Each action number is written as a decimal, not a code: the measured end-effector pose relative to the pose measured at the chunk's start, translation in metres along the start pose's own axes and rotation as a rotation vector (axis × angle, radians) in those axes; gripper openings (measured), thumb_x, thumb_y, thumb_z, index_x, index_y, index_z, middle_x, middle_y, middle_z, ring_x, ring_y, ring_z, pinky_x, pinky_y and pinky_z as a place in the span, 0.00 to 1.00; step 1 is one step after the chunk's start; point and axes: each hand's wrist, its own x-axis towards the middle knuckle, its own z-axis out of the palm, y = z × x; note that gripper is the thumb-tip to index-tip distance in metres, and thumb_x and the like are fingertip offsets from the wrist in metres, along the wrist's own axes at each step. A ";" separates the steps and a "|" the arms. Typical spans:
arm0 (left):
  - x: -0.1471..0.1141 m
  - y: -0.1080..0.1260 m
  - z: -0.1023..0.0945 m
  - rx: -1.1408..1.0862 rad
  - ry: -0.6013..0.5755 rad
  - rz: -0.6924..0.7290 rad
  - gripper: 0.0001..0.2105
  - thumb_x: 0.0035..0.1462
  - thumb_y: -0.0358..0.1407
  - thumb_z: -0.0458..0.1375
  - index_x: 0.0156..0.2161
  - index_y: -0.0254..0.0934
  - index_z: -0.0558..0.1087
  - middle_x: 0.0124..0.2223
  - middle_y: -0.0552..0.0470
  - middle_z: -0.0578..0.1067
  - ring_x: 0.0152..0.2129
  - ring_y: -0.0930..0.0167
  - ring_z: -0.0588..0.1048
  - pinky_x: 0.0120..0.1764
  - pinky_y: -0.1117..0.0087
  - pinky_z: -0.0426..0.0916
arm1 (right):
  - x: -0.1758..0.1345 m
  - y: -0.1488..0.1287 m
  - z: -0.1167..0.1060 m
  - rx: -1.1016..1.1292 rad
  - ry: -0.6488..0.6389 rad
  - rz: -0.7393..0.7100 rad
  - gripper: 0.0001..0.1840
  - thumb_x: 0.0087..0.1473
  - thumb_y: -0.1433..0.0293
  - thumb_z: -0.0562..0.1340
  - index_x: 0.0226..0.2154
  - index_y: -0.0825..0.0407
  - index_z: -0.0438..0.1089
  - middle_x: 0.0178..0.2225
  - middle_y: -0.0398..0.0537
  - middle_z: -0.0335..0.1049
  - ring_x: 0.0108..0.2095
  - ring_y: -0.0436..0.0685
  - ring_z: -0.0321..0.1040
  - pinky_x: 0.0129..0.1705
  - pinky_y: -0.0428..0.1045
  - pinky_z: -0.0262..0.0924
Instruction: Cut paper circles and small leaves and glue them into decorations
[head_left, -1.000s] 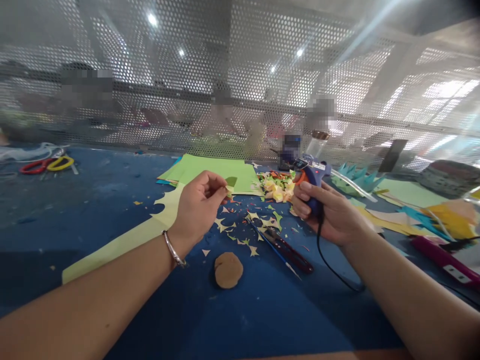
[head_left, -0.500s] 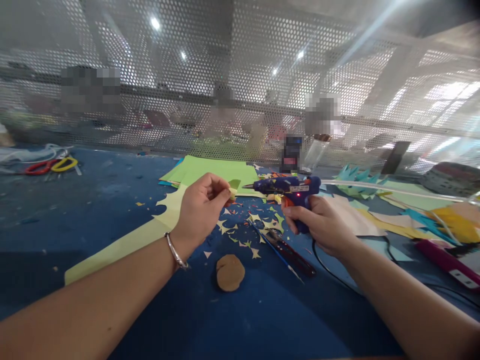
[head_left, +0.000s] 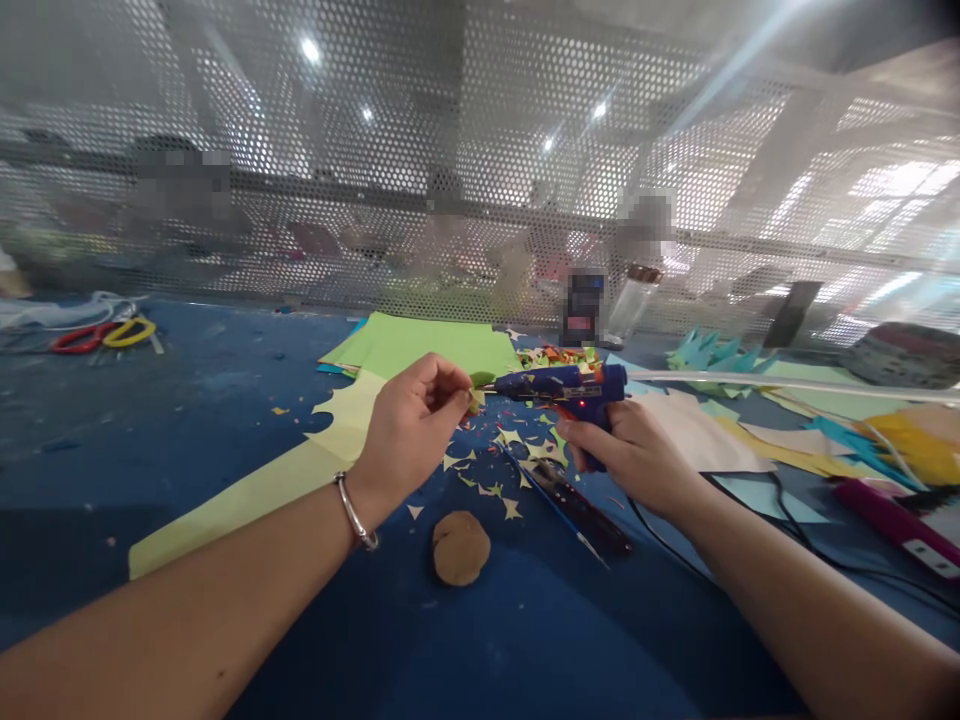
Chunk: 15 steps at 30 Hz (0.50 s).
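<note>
My left hand (head_left: 420, 415) pinches a small green paper piece (head_left: 481, 381) between thumb and fingers. My right hand (head_left: 630, 445) is wrapped round the handle of a blue hot glue gun (head_left: 559, 385), whose red light glows and whose long clear glue stick (head_left: 750, 381) runs out at the back. The gun's nozzle reaches the paper piece at my left fingertips; whether glue is coming out is too small to see. Below the hands, a round brown cardboard disc (head_left: 461, 548) lies on the blue table (head_left: 337, 630).
Dark-handled pliers (head_left: 581, 505) and a thin blue tool (head_left: 551, 503) lie among yellow-green scraps (head_left: 511, 508). Green paper sheets (head_left: 435, 338) are stacked behind. Red and yellow scissors (head_left: 105, 335) rest far left, a purple tool (head_left: 892, 520) far right. A perforated metal screen (head_left: 337, 215) stands beyond the table.
My right hand has moved the glue gun slightly left and down, bringing its nozzle to the paper piece. My left hand has shifted a little and still holds the piece.
</note>
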 end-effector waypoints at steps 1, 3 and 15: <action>0.000 0.001 0.000 -0.003 -0.002 -0.001 0.04 0.56 0.28 0.62 0.35 0.38 0.71 0.29 0.54 0.77 0.25 0.73 0.76 0.32 0.71 0.73 | 0.000 0.000 0.000 -0.007 0.000 0.002 0.24 0.59 0.58 0.59 0.15 0.51 0.67 0.19 0.46 0.69 0.23 0.53 0.64 0.31 0.50 0.58; -0.001 0.002 0.000 -0.013 -0.004 -0.006 0.04 0.56 0.29 0.62 0.35 0.38 0.71 0.29 0.54 0.76 0.25 0.73 0.76 0.32 0.71 0.73 | 0.000 -0.002 0.000 -0.015 0.004 -0.001 0.24 0.58 0.58 0.58 0.15 0.51 0.67 0.18 0.46 0.69 0.22 0.53 0.64 0.30 0.50 0.57; 0.000 0.005 0.000 -0.003 0.003 -0.009 0.04 0.55 0.29 0.63 0.34 0.38 0.71 0.29 0.54 0.77 0.25 0.73 0.77 0.32 0.71 0.73 | -0.001 -0.001 -0.001 -0.108 0.049 -0.049 0.27 0.59 0.57 0.58 0.14 0.50 0.67 0.16 0.46 0.66 0.20 0.53 0.62 0.28 0.50 0.55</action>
